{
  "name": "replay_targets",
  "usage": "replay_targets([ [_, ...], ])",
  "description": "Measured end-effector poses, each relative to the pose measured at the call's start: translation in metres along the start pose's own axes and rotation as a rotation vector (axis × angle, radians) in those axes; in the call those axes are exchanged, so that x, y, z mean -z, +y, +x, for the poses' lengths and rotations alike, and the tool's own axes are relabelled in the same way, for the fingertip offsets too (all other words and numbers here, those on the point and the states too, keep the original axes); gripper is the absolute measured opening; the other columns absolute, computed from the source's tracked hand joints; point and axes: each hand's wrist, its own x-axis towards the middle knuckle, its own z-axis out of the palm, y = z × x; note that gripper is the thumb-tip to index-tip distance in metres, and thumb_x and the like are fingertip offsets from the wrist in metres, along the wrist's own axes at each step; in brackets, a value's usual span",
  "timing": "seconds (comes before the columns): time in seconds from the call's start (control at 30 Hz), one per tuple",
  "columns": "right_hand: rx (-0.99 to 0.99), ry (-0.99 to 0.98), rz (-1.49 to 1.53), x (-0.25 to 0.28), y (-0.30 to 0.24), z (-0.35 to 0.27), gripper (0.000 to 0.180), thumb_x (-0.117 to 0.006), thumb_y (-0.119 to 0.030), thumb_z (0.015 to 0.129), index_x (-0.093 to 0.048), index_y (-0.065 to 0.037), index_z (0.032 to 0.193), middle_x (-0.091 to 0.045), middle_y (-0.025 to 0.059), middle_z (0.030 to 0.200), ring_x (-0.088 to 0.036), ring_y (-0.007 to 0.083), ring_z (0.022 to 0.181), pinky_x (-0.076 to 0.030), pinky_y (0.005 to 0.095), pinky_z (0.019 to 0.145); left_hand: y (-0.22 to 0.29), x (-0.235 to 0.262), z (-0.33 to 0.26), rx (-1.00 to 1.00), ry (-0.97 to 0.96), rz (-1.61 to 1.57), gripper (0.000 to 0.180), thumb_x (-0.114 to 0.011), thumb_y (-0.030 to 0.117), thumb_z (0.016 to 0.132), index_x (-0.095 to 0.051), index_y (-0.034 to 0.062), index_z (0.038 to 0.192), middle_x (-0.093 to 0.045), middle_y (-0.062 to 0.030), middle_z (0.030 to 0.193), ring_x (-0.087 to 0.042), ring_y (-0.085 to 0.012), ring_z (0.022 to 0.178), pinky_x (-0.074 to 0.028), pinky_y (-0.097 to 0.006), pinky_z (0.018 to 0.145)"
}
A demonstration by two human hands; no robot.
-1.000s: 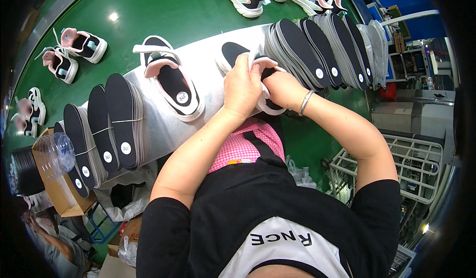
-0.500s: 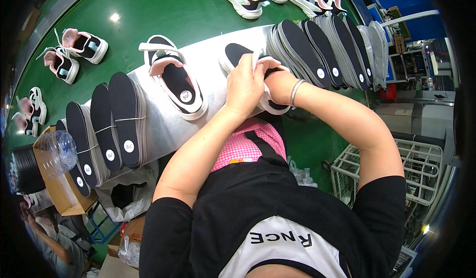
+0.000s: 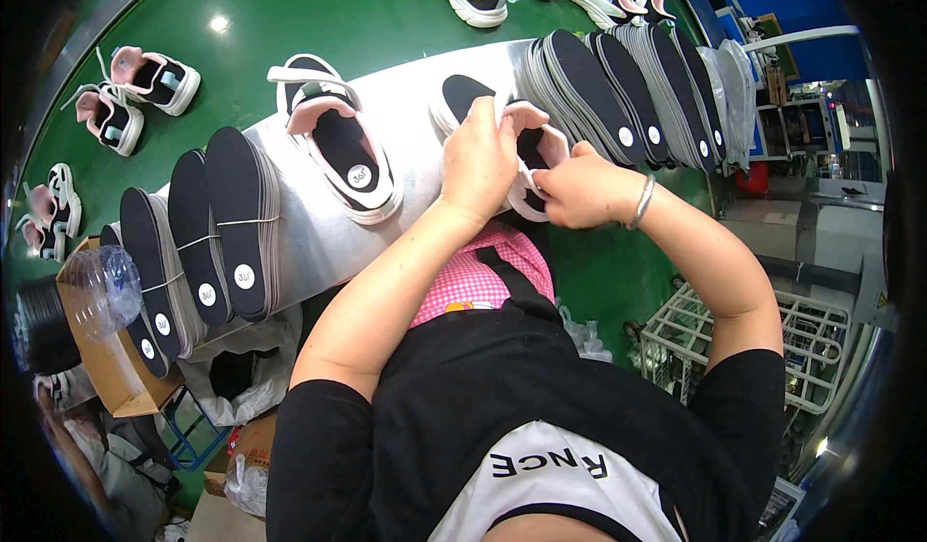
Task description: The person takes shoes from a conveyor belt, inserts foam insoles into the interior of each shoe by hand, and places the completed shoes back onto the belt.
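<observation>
Both of my hands work on one white and pink shoe [image 3: 534, 183] lying on the steel worktop [image 3: 406, 117]. My left hand [image 3: 480, 158] grips the shoe's collar from the left. My right hand [image 3: 579, 189], with a silver bangle on the wrist, holds the shoe's near rim. A black insole [image 3: 462, 96] shows inside the shoe's toe end past my fingers. A second white and pink shoe [image 3: 340, 146] with a black insole in it lies to the left on the same worktop.
Bundled stacks of black insoles stand at the left [image 3: 208, 238] and at the right [image 3: 628, 83]. Several finished shoes [image 3: 135, 93] rest on the green conveyor belt [image 3: 290, 11]. A cardboard box [image 3: 101, 368] and a wire basket [image 3: 734, 349] are nearby.
Both hands have shifted slightly on the shoe, and my right hand has drawn back toward me along its rim. The left shoe has not moved.
</observation>
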Motion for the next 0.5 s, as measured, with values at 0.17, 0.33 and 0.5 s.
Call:
replay_targets([
  [0.17, 0.082, 0.055, -0.069, -0.025, 0.013, 0.008, 0.026, -0.052, -0.016, 0.07, -0.056, 0.002, 0.089, -0.06, 0.0157, 0.07, -0.058, 0.0324, 0.079, -0.031, 0.0416, 0.092, 0.003, 0.0, -0.001, -0.018, 0.0, -0.008, 0.013, -0.045, 0.009, 0.084, -0.045, -0.0024, 0.09, -0.061, -0.0178, 0.077, -0.059, -0.0365, 0.073, -0.046, -0.043, 0.062],
  [0.33, 0.171, 0.279, 0.202, -0.016, 0.01, -0.008, 0.021, -0.052, -0.015, 0.077, -0.056, -0.001, 0.092, -0.062, 0.0109, 0.077, -0.059, 0.0258, 0.08, -0.028, 0.0424, 0.097, -0.003, 0.009, -0.017, 0.051, 0.033, -0.082, 0.015, -0.046, 0.011, 0.086, -0.048, -0.0012, 0.094, -0.062, -0.0172, 0.079, -0.06, -0.0346, 0.073, -0.047, -0.04, 0.062],
  [0.5, 0.175, 0.71, 0.571, 0.027, 0.001, -0.061, 0.017, -0.05, -0.013, 0.084, -0.058, -0.006, 0.097, -0.064, 0.0035, 0.083, -0.061, 0.0174, 0.078, -0.022, 0.0428, 0.1, -0.02, 0.026, -0.047, -0.005, 0.132, -0.099, 0.018, -0.047, 0.014, 0.088, -0.05, 0.0, 0.098, -0.062, -0.0161, 0.079, -0.063, -0.0279, 0.071, -0.049, -0.035, 0.059],
])
